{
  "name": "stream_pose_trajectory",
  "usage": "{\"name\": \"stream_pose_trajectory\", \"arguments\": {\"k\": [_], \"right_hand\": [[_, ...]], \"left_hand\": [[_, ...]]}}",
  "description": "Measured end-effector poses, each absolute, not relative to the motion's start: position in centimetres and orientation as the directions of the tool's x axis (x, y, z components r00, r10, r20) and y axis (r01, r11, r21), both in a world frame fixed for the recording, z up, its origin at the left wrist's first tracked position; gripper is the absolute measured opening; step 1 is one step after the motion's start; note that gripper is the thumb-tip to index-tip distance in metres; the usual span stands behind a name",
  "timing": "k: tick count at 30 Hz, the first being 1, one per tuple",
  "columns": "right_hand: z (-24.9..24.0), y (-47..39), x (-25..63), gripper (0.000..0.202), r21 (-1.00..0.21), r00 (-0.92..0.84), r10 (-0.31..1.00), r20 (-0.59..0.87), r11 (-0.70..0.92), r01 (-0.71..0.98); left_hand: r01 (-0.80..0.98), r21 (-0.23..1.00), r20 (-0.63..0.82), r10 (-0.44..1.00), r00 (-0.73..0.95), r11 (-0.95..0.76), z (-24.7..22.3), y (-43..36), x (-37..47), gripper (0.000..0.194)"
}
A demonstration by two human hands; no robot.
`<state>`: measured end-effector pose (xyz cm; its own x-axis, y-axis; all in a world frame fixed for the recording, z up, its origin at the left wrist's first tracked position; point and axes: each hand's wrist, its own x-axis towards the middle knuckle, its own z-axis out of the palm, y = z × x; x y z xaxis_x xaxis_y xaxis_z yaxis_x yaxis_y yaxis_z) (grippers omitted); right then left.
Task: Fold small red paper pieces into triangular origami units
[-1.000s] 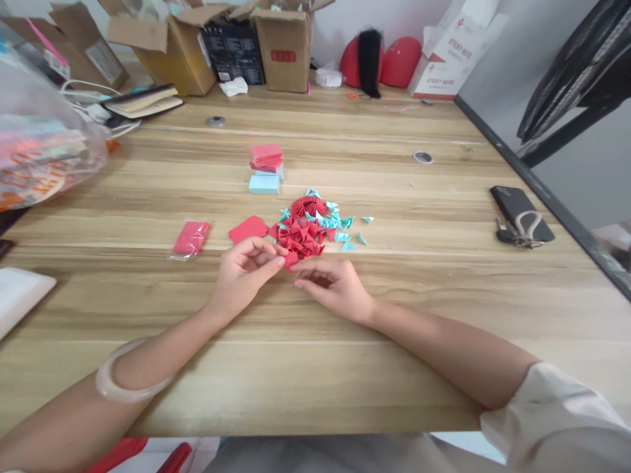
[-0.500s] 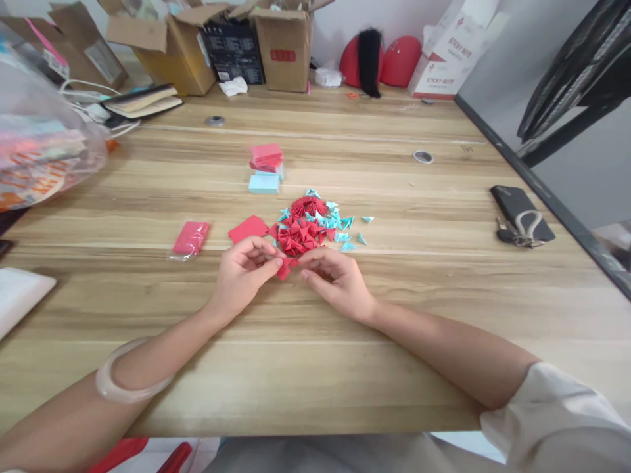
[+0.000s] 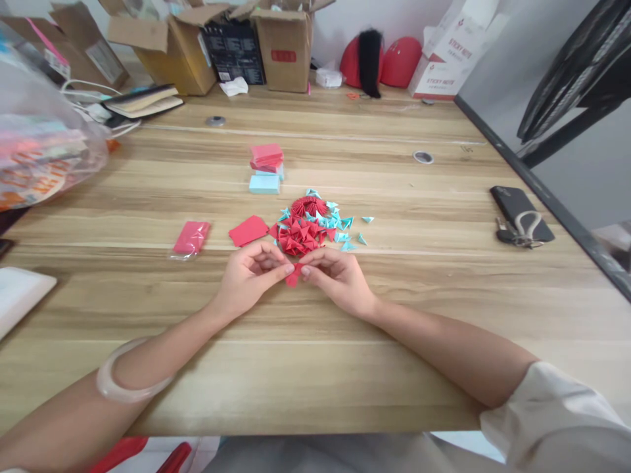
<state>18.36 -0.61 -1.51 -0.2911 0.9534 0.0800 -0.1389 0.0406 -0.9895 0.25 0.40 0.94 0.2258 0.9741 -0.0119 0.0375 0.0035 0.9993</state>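
A small piece of folded red paper [image 3: 292, 276] is pinched between both hands above the table's middle. My left hand [image 3: 249, 274] grips its left side with thumb and fingers; my right hand [image 3: 340, 277] pinches the right side. Just beyond my fingertips lies a heap of red folded paper triangles [image 3: 302, 235]. Light-blue folded triangles [image 3: 346, 223] spread around its right side. Behind the heap sits a round red piece of joined folded paper [image 3: 309, 206]. Flat red paper sheets [image 3: 248, 230] lie beyond my left hand.
Pink paper in a clear wrapper [image 3: 191, 238] lies at left. Stacks of pink paper [image 3: 267, 156] and light-blue paper [image 3: 264, 184] stand farther back. A black phone-like slab [image 3: 522, 213] with keys lies at right. Cardboard boxes [image 3: 284, 52] line the back; a plastic bag [image 3: 44, 144] bulges at left.
My left hand has moved slightly right, bringing the red paper along. My right thumb and fingers, formerly apart from it or barely at its edge, now close on it.
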Motion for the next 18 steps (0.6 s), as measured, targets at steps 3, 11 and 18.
{"name": "stream_pose_trajectory", "arguments": {"k": [3, 11, 18], "right_hand": [[-1.2, -0.2, 18.6, 0.021, -0.984, -0.306, 0.950, 0.057, 0.003, -0.176], [-1.1, 0.7, 18.8, 0.020, -0.945, -0.378, 0.926, 0.012, -0.113, -0.307], [-0.7, 0.6, 18.7, 0.021, -0.935, -0.405, 0.914, -0.031, -0.170, -0.312]], "left_hand": [[0.023, 1.000, 0.015, 0.979, 0.205, -0.021, 0.8, 0.4, 0.3, 0.025], [-0.034, 0.998, 0.056, 0.970, 0.238, -0.049, 0.8, 0.5, 0.3, 0.030], [-0.014, 0.998, 0.062, 0.974, 0.219, -0.060, 1.1, 0.3, 0.3, 0.033]]}}
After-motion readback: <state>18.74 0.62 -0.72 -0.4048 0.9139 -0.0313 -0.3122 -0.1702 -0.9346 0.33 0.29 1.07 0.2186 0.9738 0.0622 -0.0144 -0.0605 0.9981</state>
